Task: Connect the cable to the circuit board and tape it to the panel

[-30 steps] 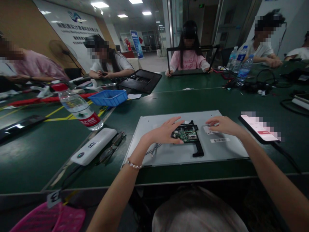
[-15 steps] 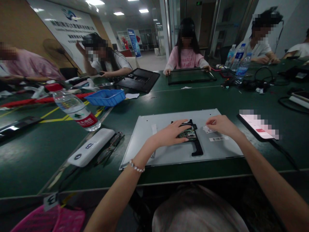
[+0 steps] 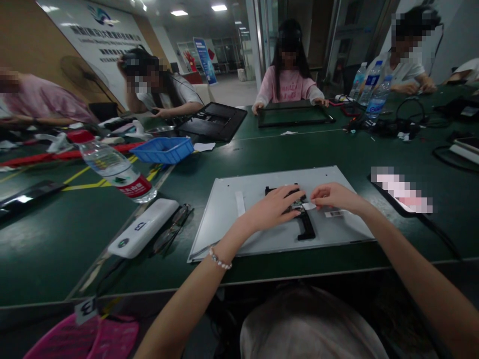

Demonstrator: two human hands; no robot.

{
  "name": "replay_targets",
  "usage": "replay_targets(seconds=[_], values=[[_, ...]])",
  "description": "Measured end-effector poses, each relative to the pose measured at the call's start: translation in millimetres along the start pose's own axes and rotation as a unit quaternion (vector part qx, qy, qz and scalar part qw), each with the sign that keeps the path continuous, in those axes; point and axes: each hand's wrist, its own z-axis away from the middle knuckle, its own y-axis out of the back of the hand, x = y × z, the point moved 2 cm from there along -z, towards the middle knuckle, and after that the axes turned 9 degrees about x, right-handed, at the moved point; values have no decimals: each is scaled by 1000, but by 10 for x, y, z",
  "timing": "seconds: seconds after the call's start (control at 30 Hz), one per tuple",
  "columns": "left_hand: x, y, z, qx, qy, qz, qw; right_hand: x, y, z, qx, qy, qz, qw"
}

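A flat silver-grey panel (image 3: pixel 220 204) lies on the green table before me. On it rests a black plastic bracket (image 3: pixel 307 227) with a small green circuit board (image 3: pixel 298 204), partly covered by fingers. My left hand (image 3: pixel 268 205) lies over the bracket and board, its fingers stretched out and apart. Between the pinched fingertips of my right hand (image 3: pixel 335 196) is a small white slip (image 3: pixel 309 205), held just right of the board. A barcode label (image 3: pixel 334 214) is on the panel below that hand, and a white strip (image 3: pixel 240 202) is to the left.
Left of the panel are a white power bank (image 3: pixel 144 229), eyeglasses (image 3: pixel 172 229), a water bottle (image 3: pixel 119 167) and a blue tray (image 3: pixel 164 149). A phone (image 3: pixel 400 192) with a cable lies right. Across the table, a person holds a black rectangular frame (image 3: pixel 295 123).
My right hand has moved left toward the board, bringing the white slip off the panel to the board's right edge. My left hand stays over the bracket.
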Motion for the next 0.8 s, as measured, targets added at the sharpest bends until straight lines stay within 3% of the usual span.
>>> replay_targets(seconds=[0.23, 0.43, 0.8], values=[[80, -30, 4, -22, -34, -68, 997, 46, -33, -64, -21, 10, -19, 1000], [133, -78, 16, -31, -16, -71, 997, 77, -51, -100, -26, 0, 4, 1000], [159, -106, 0, -45, -9, -91, 995, -142, -79, -12, -19, 59, 117, 991]])
